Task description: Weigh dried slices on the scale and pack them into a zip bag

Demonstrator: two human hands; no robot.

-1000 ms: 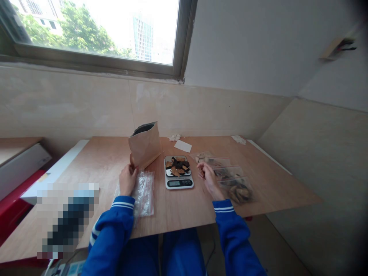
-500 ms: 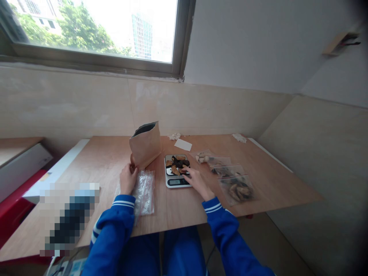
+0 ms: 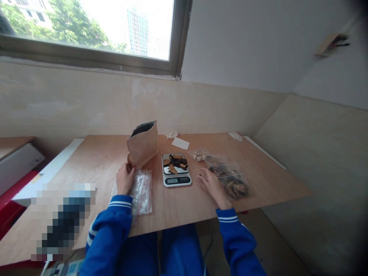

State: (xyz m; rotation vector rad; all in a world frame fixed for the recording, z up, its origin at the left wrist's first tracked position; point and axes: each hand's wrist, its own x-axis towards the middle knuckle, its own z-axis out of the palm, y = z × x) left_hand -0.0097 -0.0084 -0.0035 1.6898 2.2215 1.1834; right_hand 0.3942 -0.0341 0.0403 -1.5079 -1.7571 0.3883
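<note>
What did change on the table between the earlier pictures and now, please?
The right hand moved back from the digital scale, to the right and toward the person, and now lies open beside the plastic bags, with nothing visible in it. The left hand stayed at the paper bag; the scale stayed in place.

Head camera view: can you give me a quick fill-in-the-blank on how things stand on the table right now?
The left hand touches the lower corner of an upright ____ bag.
Dark and tan pieces lie on the ____ of the digital kitchen scale.
The right hand rests open on the wooden table, with filled plastic bags on its ____ side.

Missing words: brown paper; platform; right.
</note>
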